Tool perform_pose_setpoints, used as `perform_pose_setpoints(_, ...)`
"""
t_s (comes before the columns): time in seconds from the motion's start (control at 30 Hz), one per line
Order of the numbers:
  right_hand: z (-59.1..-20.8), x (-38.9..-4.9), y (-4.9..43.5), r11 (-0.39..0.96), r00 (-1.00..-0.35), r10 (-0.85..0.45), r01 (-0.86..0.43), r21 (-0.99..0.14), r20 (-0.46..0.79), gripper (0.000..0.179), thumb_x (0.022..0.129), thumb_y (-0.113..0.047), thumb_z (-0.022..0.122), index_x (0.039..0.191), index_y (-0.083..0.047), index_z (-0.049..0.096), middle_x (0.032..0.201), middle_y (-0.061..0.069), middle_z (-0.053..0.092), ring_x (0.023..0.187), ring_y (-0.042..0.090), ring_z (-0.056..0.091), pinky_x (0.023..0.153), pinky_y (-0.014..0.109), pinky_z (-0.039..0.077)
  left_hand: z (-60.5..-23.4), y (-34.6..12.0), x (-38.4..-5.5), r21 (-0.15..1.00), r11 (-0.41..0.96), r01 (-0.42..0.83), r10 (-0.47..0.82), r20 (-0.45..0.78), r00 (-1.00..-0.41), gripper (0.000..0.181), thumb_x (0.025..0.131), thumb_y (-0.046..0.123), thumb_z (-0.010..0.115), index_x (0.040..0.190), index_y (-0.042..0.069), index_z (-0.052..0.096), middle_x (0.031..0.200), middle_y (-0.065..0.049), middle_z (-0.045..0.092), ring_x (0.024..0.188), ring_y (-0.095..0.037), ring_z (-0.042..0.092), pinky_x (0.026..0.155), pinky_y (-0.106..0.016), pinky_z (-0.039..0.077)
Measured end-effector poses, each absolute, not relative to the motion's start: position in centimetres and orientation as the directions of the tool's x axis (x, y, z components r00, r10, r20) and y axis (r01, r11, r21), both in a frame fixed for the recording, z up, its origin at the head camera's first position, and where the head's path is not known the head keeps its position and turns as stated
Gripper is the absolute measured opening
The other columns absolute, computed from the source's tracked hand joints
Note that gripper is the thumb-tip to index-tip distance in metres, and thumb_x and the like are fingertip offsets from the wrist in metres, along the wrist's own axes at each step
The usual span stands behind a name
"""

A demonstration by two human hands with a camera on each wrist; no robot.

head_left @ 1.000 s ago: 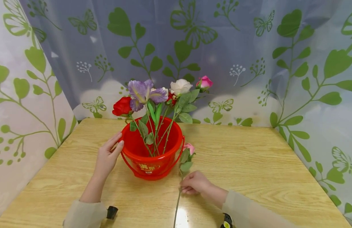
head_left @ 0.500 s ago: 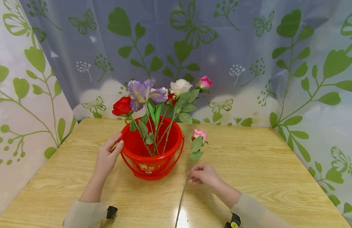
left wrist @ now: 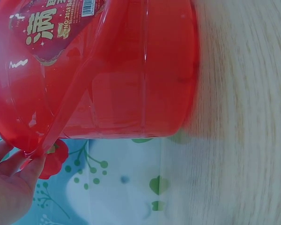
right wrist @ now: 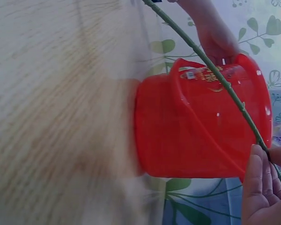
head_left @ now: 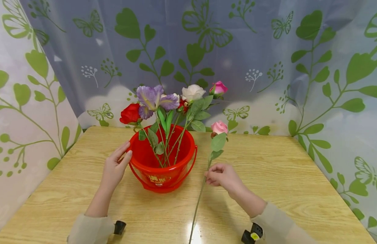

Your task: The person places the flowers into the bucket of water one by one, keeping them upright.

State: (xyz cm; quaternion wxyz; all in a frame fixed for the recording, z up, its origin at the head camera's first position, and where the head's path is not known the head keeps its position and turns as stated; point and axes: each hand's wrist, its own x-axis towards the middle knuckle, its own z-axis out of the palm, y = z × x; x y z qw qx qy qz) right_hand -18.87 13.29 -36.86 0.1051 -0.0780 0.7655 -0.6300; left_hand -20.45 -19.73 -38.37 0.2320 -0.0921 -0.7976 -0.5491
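A red plastic bucket (head_left: 176,176) stands on the wooden table, its handle hanging down at the front. My left hand (head_left: 113,169) holds the bucket's left rim; in the left wrist view its fingers (left wrist: 30,171) meet the rim beside the handle's end. To the right of the bucket, my right hand (head_left: 223,178) pinches the thin green stem of a pink rose (head_left: 219,127) between thumb and fingers. The bloom points up and away, and the stem slants down towards the front edge. In the right wrist view the stem (right wrist: 201,54) crosses in front of the bucket.
Several flowers stand in the bucket: a purple iris (head_left: 150,100), a red rose (head_left: 130,114), a white rose (head_left: 193,93) and a bright pink rosebud (head_left: 219,88). They lean outward over its rim. A leaf-patterned curtain (head_left: 261,44) hangs behind the table (head_left: 267,169).
My right hand has moved up and to the right, lifting the pink rose from beside the bucket's right side. The left hand and the bucket have stayed in place.
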Motion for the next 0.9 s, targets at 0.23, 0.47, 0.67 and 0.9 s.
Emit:
perform_pose_setpoints(0.23,-35.0,-19.2,13.2,0.16,-0.964,-0.263,-0.017,-0.987,-0.026,0.011,0.081,0.0,0.056,0.084,0.011,0.057,0.075,0.011,0.063,0.064,0.017,0.061,0.062,0.028,0.054,-38.2,-19.7,-20.4,0.833,0.37,0.411,-0.1,0.476,-0.874,0.037,0.089,0.013,0.053,0.123,-0.004,0.05,0.129,-0.014,0.045,0.118,-0.025,0.04,0.081,-0.01,0.04)
perform_pose_setpoints(0.47,-32.1,-19.4,13.0,0.119,-0.973,-0.231,-0.055,-0.991,0.026,0.009,0.082,0.0,0.057,0.083,0.008,0.055,0.072,0.006,0.061,0.065,0.015,0.061,0.063,0.027,0.054,-38.3,-19.8,-20.4,0.834,0.371,0.408,-0.106,0.475,-0.874,0.038,0.09,0.013,0.053,0.123,-0.005,0.049,0.129,-0.014,0.045,0.118,-0.024,0.04,0.082,-0.011,0.04)
perform_pose_setpoints(0.67,-29.7,-19.5,12.8,0.052,-0.978,-0.188,-0.105,-0.993,0.094,0.014,0.084,0.0,0.056,0.09,0.011,0.051,0.076,0.006,0.061,0.069,0.013,0.061,0.066,0.027,0.053,-38.4,-19.9,-20.5,0.828,0.373,0.418,-0.104,0.485,-0.869,0.038,0.09,0.013,0.053,0.122,-0.006,0.049,0.128,-0.016,0.045,0.117,-0.023,0.041,0.081,-0.01,0.04)
perform_pose_setpoints(0.9,-27.4,-19.5,12.6,-0.02,-0.974,-0.143,-0.177,-0.984,0.178,0.016,0.085,-0.002,0.056,0.092,0.012,0.052,0.074,0.003,0.062,0.069,0.014,0.062,0.067,0.025,0.053,-38.3,-19.8,-20.4,0.833,0.369,0.412,-0.108,0.479,-0.871,0.037,0.089,0.012,0.053,0.123,-0.004,0.05,0.128,-0.014,0.046,0.117,-0.023,0.041,0.081,-0.01,0.04)
